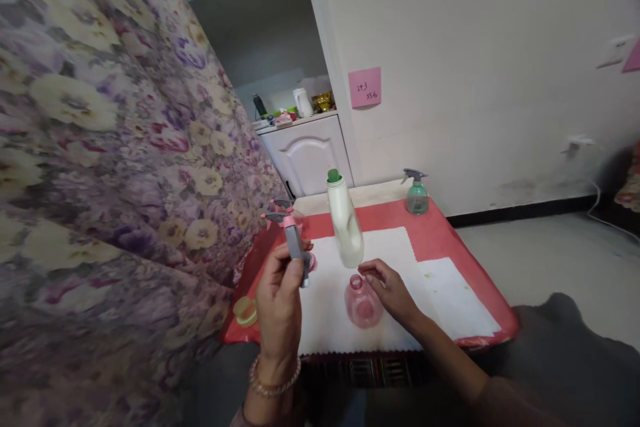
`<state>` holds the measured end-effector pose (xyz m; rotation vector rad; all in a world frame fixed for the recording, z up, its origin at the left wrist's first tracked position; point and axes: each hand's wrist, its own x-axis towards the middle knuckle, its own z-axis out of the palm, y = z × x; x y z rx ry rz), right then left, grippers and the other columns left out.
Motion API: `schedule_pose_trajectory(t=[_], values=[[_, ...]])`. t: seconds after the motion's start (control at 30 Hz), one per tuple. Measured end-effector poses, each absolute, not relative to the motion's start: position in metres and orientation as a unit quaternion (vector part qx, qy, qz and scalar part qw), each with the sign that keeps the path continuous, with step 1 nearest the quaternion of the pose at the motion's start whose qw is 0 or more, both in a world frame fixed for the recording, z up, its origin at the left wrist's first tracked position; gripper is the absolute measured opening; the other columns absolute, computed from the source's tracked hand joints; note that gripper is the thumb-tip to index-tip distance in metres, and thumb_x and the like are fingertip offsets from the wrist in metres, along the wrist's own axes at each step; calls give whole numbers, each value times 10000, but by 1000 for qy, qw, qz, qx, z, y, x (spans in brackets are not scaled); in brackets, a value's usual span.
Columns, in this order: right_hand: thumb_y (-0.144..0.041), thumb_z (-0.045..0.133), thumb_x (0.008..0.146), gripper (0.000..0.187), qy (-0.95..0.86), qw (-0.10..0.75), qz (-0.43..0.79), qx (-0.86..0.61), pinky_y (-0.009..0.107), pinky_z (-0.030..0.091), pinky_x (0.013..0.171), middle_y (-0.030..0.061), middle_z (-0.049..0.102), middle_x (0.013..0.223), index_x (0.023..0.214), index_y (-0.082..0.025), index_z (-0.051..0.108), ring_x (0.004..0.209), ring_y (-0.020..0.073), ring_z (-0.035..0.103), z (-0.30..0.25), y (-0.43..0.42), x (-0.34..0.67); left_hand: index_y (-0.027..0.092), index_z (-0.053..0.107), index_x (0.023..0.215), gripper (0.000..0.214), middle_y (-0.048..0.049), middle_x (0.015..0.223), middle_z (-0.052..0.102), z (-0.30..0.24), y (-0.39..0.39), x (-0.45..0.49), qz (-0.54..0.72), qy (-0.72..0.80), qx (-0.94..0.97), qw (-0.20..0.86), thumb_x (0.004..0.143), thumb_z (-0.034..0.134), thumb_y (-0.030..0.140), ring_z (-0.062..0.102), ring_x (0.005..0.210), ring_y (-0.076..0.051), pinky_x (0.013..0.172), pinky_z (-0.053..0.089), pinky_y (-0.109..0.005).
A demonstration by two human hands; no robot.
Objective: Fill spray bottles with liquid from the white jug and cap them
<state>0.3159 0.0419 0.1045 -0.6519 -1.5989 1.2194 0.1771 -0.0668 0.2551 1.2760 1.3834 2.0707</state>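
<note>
My left hand (281,293) is closed around a grey and pink trigger spray head (294,247), held upright over the left part of the table. A transparent pink spray bottle body (364,307) with no top on it stands upright on the white cloth. Beside its neck is my right hand (389,285), fingers apart and holding nothing; whether the fingertips touch the bottle I cannot tell. Behind it stands a tall pale bottle (345,227) with a handle and a green top piece. A pink ring-shaped piece (313,261) shows partly behind my left hand.
At the back right of the red-covered table (440,233) stands a green spray bottle (417,199). Another pink spray bottle (299,219) is partly hidden at the back left. A yellowish round container (245,310) sits at the left edge. A floral curtain (150,147) hangs close on the left.
</note>
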Motion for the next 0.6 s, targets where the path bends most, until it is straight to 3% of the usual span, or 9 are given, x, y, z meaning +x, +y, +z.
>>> schedule_pose_trajectory(t=[0.17,0.3,0.47,0.6], values=[[-281,504,872,197,-670,481,498,-268,414,500,909,65,685,999,1003,-201,627,978,233,652,100,44,320,220,666,932,172,-70,1025,651,217,-51,153,550,588,593,9,769,694,269,585,958,-227,842,452,-311],[-301,491,880,199,-673,474,491,-285,418,498,908,64,687,993,983,-209,633,980,240,647,93,46,323,215,581,1000,148,-78,1008,613,162,-39,127,330,652,679,-63,863,543,253,571,955,-222,850,458,-343],[-298,462,880,214,-685,467,478,-293,434,495,895,70,688,958,972,-212,634,953,252,649,79,48,324,215,554,840,19,-46,850,592,110,-32,95,263,684,676,-74,824,549,224,559,806,-208,735,454,-320],[-257,447,859,217,-697,447,478,-294,432,499,902,75,689,972,962,-208,632,950,250,649,66,48,323,204,554,797,29,-41,817,591,84,-30,73,233,704,664,-90,819,543,219,555,791,-200,729,443,-313]])
